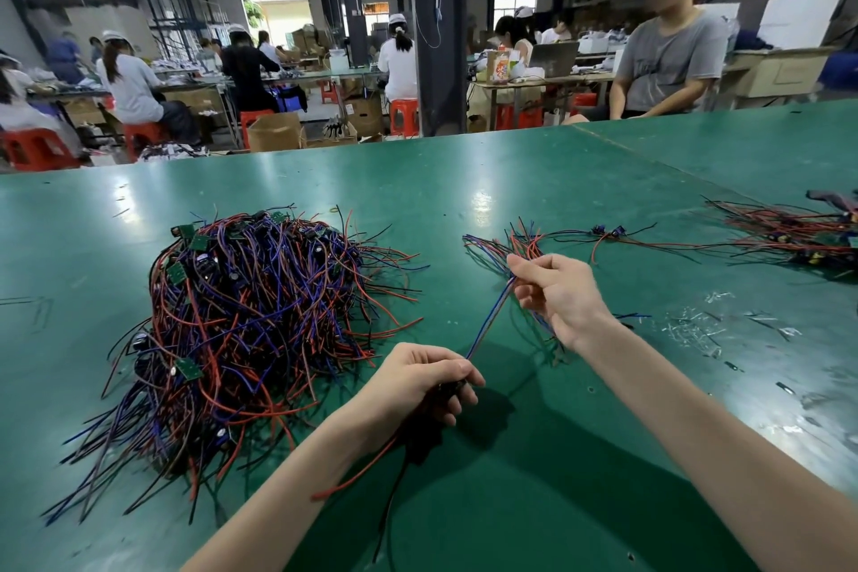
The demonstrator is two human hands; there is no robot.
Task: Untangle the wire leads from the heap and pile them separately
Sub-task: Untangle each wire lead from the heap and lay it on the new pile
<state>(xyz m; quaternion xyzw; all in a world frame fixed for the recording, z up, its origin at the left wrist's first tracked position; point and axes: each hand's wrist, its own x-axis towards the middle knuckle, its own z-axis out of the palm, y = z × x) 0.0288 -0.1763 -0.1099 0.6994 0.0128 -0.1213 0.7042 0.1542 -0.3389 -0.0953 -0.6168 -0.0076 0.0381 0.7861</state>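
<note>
A big tangled heap of red, blue and black wire leads [250, 320] with small green boards lies on the green table at the left. My left hand [418, 386] grips the dark end of one wire lead [490, 323], with red and black tails hanging below it. My right hand [557, 293] pinches the same lead's blue strands higher up, so they run taut between both hands. Behind my right hand lies a small separate pile of leads [534, 242].
Another pile of leads [798, 237] lies at the far right. Small clear scraps [696, 325] are scattered on the green table [464, 181] right of my right arm. A person in a grey shirt [668, 60] sits across the table; other workers sit farther back.
</note>
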